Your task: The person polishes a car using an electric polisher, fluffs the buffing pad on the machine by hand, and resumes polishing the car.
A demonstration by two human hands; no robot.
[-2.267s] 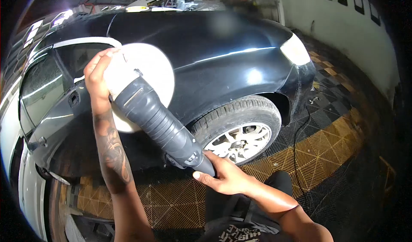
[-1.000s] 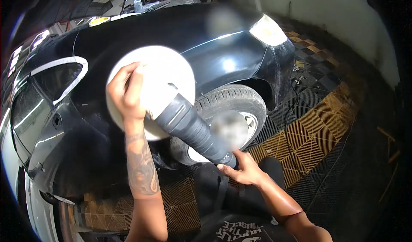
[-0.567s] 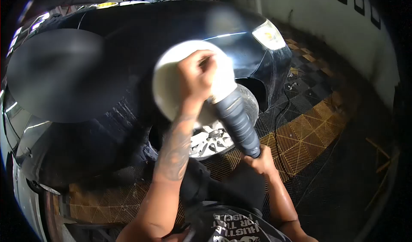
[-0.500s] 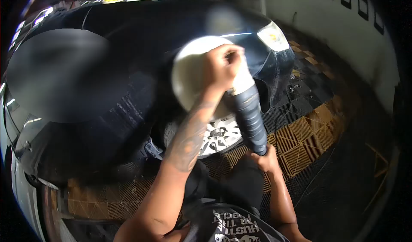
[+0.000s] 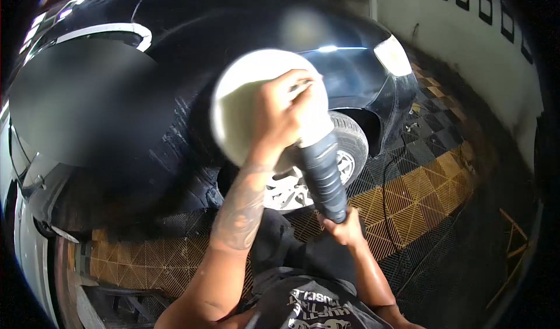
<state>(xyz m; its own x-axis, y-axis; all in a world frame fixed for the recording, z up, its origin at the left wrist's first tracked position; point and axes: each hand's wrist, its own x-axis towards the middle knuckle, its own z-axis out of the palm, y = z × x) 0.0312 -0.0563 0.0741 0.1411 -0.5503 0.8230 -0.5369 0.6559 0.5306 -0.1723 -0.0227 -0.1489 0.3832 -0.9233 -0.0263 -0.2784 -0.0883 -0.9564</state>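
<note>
A power polisher (image 5: pixel 324 174) with a black ribbed body and a large round pale pad (image 5: pixel 236 110) is held in front of a black car's side (image 5: pixel 192 43). My left hand (image 5: pixel 286 107) is closed on the polisher's brightly lit head, over the pad. Around the rear end of the body, my right hand (image 5: pixel 344 227) is wrapped. The pad hides part of the fender and of the front wheel (image 5: pixel 350 145). Whether the pad touches the panel cannot be made out. Pale streaks (image 5: pixel 175 128) mark the car's side left of the pad.
The headlight (image 5: pixel 394 56) is at the car's right end. A black cable (image 5: pixel 385 203) runs over the yellow and black tiled floor (image 5: pixel 429 183). A pale wall (image 5: pixel 449 43) stands at the right. A dark stand (image 5: pixel 125 305) is at the lower left.
Both hands and the polisher have moved right along the car from near the door edge to the front wheel. The tool now points more steeply down. The grip of both hands stays the same.
</note>
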